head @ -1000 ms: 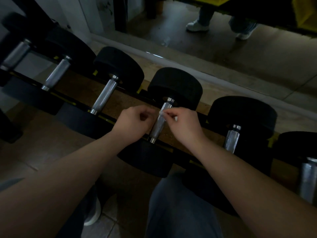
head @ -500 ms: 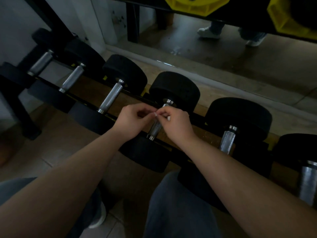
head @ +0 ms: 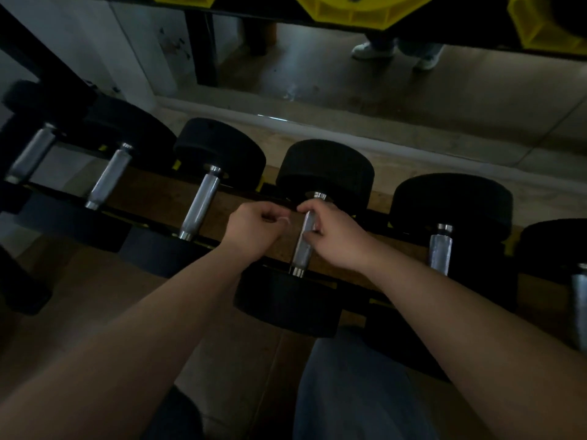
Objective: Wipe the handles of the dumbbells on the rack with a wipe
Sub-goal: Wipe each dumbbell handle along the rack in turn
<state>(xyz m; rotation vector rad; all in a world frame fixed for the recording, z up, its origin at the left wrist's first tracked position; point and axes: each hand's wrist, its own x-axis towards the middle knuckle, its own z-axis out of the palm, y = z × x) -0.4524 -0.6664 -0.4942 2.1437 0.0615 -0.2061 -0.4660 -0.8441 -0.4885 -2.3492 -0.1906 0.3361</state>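
Observation:
Several black dumbbells with steel handles lie side by side on a low black rack (head: 79, 214). My right hand (head: 338, 238) is closed around the upper part of the middle dumbbell's handle (head: 300, 254), just below its far head (head: 324, 173). My left hand (head: 254, 230) hovers just left of that handle, fingers curled, pinching a small white wipe (head: 285, 220). A pale bit shows between my right fingers; I cannot tell whether it is part of the wipe.
Neighbouring handles (head: 200, 208) (head: 440, 252) flank the one I hold. An upper rack tier with yellow weights (head: 359, 7) hangs overhead. A mirror behind shows a person's shoes (head: 374, 49). My knee (head: 349, 392) is below the rack; a black upright (head: 47, 74) stands left.
My hands were pinched together at the handle; now they have parted. The left hand has drawn slightly left, and the right has closed around the handle. The view has tilted upward.

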